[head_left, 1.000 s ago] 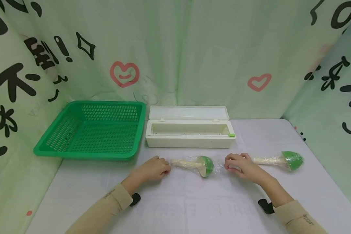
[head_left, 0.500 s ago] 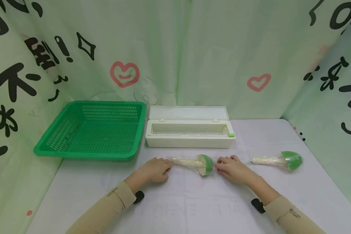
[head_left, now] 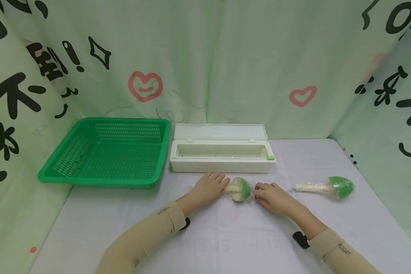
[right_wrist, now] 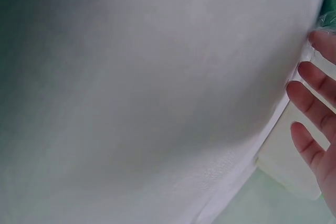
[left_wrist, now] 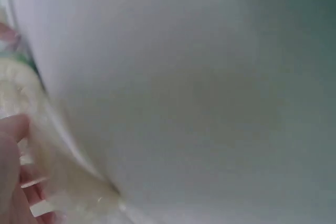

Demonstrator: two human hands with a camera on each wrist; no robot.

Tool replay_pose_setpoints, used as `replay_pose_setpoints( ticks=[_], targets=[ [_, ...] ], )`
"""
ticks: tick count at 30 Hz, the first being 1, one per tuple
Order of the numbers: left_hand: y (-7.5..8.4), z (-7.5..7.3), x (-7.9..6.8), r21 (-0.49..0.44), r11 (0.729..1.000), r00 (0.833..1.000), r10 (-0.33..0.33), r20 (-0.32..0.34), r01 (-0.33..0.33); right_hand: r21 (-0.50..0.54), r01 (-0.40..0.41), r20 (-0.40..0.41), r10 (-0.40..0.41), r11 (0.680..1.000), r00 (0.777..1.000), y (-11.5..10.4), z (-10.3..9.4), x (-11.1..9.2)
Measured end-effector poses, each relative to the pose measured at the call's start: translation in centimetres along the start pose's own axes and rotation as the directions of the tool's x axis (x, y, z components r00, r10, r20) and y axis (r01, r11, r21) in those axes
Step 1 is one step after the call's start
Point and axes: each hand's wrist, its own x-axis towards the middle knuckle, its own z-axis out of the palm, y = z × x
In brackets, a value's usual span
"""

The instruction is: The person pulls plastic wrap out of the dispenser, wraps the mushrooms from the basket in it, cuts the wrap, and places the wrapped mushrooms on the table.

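Observation:
A mushroom-shaped object with a green cap and pale stem lies on the table in clear plastic film. My left hand lies across its stem, covering much of it in the head view. In the left wrist view, the left fingers touch the pale stem. At the cap end my right hand pinches the film. The right wrist view shows its fingers spread beside the green cap; the thumb is hidden. A second film-covered mushroom lies to the right.
Behind the hands stands a white long box with its lid raised and a small green tab at the right. A green perforated basket stands at the left. Patterned curtains enclose the white-covered table.
My left hand has moved right from the film at the stem's end onto the stem. The right hand came left towards the cap, then stayed there.

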Motion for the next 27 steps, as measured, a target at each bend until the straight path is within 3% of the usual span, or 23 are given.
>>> replay_pose_setpoints(
  ticks=[4, 7, 10, 14, 17, 22, 27],
  targets=[
    [1.1, 0.5, 1.1, 0.089, 0.993, 0.997, 0.069, 0.035, -0.072, -0.007, 0.0, -0.008, 0.0, 1.0, 1.0, 0.0, 0.1, 0.1],
    [1.5, 0.7, 1.5, 0.15, 0.986, 0.997, 0.073, 0.025, -0.076, -0.01, -0.016, 0.02, 0.016, 1.0, 1.0, -0.2, -0.4, 0.2],
    [1.6, 0.8, 1.7, 0.181, 0.981, 0.998, 0.063, 0.028, -0.067, -0.031, -0.087, 0.071, 0.089, 0.996, 0.994, -0.3, -1.4, 0.4],
    [1.6, 0.8, 1.8, 0.181, 0.981, 0.998, 0.059, 0.031, -0.064, -0.065, -0.17, 0.001, 0.17, 0.983, 0.985, -0.5, -2.8, 1.3],
    [1.6, 0.8, 1.8, 0.186, 0.981, 0.998, 0.058, 0.006, -0.058, -0.087, -0.147, -0.061, 0.142, 0.985, 0.988, -1.1, -3.2, 2.4],
    [1.7, 0.8, 1.6, 0.187, 0.981, 0.999, 0.046, -0.01, -0.043, -0.173, -0.101, 0.02, 0.106, 0.98, 0.994, -2.3, -2.3, 4.2],
    [1.6, 0.6, 1.1, 0.17, 0.985, 0.999, 0.016, 0.04, -0.023, -0.243, -0.091, 0.063, 0.11, 0.966, 0.992, -2.8, -1.3, 5.2]
  ],
)
